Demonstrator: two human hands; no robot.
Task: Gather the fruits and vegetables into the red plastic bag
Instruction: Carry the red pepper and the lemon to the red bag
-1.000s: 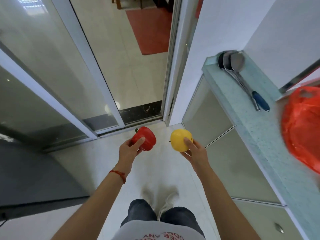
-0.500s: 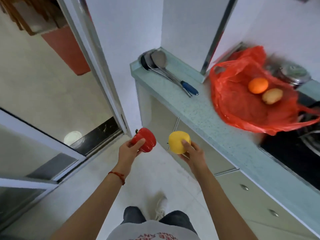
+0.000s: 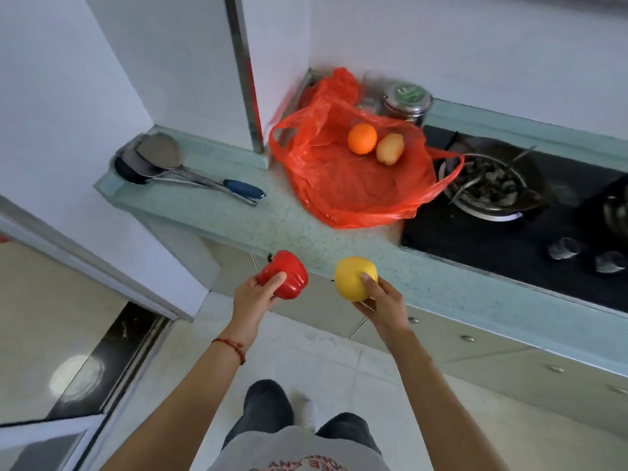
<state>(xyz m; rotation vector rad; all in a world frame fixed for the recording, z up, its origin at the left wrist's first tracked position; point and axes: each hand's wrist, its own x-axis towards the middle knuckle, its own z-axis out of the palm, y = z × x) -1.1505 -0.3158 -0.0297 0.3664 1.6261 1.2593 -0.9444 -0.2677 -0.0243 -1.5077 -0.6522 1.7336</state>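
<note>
The left hand grasps a red bell pepper, fingers curled around its near side with the stem end pointing far-left; the right hand grasps a round yellow fruit, thumb on top and fingers beneath. Both hands are held just short of the near edge of the table, above the floor. The red plastic bag lies farther off and slightly to the right, spread open on the table in the corner against the wall, with an orange and a potato resting side by side at its far end. The bag's mouth appears to face up and toward the person (its handle loops trail left and right), so the coming move is judged a forward reach over the table edge; the right hand is somewhat nearer the bag. Ladles lie to the left of the bag, a stove burner just to its right. No label is legible; red lettering on the person's shirt is cut off.
</note>
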